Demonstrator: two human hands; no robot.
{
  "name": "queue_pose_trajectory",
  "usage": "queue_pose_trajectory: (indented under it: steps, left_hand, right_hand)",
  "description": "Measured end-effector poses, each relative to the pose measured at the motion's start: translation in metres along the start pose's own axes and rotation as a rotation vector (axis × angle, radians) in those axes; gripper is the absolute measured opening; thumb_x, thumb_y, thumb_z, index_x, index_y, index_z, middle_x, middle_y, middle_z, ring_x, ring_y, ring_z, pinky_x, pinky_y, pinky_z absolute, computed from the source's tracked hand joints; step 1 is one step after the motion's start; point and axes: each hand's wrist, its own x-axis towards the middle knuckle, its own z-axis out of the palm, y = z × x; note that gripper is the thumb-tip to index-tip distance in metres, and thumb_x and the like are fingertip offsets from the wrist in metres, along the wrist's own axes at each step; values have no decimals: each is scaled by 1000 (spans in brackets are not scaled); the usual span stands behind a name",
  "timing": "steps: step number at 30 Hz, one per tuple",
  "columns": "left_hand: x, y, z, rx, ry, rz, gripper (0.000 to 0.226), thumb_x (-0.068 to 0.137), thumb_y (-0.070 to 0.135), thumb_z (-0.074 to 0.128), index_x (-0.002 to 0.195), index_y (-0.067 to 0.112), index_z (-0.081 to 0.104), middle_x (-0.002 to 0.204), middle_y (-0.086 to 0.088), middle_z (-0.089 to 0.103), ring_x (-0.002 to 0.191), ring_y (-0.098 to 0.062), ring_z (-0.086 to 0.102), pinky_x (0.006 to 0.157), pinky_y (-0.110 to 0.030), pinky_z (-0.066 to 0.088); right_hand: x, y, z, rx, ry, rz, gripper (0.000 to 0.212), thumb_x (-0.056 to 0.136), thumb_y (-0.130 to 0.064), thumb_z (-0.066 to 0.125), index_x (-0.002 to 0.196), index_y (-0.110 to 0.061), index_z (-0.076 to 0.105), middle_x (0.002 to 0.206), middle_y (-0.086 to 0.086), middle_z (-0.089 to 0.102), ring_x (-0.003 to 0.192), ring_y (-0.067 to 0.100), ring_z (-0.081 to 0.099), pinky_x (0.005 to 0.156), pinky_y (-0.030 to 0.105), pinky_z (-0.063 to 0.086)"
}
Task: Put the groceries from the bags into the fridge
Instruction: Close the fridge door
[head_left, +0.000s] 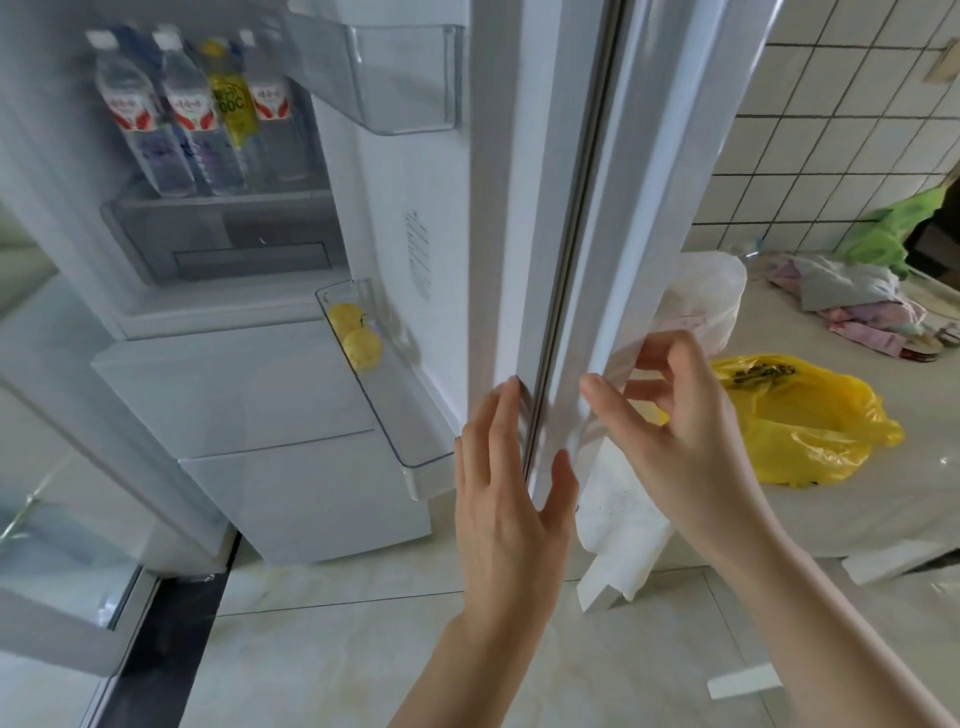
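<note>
The white fridge door (566, 218) stands edge-on in the middle of the view, its inner side facing left. My left hand (511, 483) lies flat against the door's edge, fingers spread. My right hand (675, 421) curls around the door's outer edge, fingertips on it. Several bottles (192, 119) stand in an upper door shelf. Two yellow fruits (356, 335) lie in the lower door bin (410, 457). A yellow plastic bag (810, 421) and a white plastic bag (706, 296) sit on the surface behind the door, to the right.
A green bag (893, 228) and a heap of pale cloths (852, 296) lie at the back right by the tiled wall. An empty clear door bin (405, 78) is at the top. The fridge's drawers (249, 415) show at lower left. Pale floor tiles lie below.
</note>
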Motion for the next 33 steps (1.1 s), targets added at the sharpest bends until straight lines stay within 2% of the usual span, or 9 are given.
queue_pose_trajectory:
  steps: [6,9,14,16,19,23,27,31,33]
  left_hand:
    - [-7,-28,-66,-28,21,15,59,92,22,58,145,8,37,141,3,41,128,-15,46,99,-39,47]
    - [-8,-45,-102,-55,15,2,60,93,23,59,145,4,36,142,-1,44,129,-16,46,98,-39,48]
    - [-5,-73,-162,-88,-1,-11,60,93,20,58,146,6,35,143,-2,44,132,-17,46,100,-42,47]
    - [-1,-85,-185,-91,-5,-22,59,94,22,57,147,9,34,142,-1,45,132,-17,46,100,-41,47]
    - [4,-102,-217,-87,0,-55,59,95,27,54,148,12,34,142,2,45,130,-14,46,100,-39,47]
    - [16,-126,-255,-67,21,-77,56,95,23,57,147,15,36,143,3,43,132,-13,44,102,-36,45]
    - [35,-151,-290,-54,33,-112,56,96,25,56,145,30,31,145,11,39,134,-5,40,104,-20,39]
    - [59,-174,-316,-109,52,-247,52,97,37,51,146,34,33,149,15,37,136,-3,39,109,-34,41]
    - [73,-188,-325,-111,86,-269,56,95,38,50,148,29,33,147,9,41,135,-8,41,109,-40,41]
  right_hand:
    - [-25,-42,47,3,-124,67,36,77,-38,74,103,-25,54,100,-18,67,98,7,65,87,38,54]
    - [-39,-61,82,36,-131,48,39,79,-31,76,109,-22,52,103,-17,67,103,5,64,88,31,53]
    - [-59,-90,140,137,-111,22,44,83,-21,73,119,-25,48,116,-16,61,109,0,61,76,9,48]
    - [-65,-101,163,138,-111,13,44,83,-22,71,120,-24,48,119,-15,60,110,-1,60,75,7,48]
    - [-70,-115,195,134,-128,3,46,83,-28,68,123,-20,48,124,-13,59,113,2,58,77,11,50]
    - [-70,-132,238,83,-141,-19,45,84,-37,66,124,-23,48,127,-14,56,118,5,56,94,24,50]
    - [-65,-148,285,75,-171,-75,41,87,-32,65,123,-26,47,126,-18,53,118,4,54,92,18,48]
    - [-53,-160,323,56,-232,-150,49,90,-31,62,133,-23,42,134,-15,45,123,-1,46,92,32,53]
    - [-41,-163,342,-19,-217,-234,55,91,-26,61,140,-20,36,138,-14,39,126,-4,41,98,31,48]
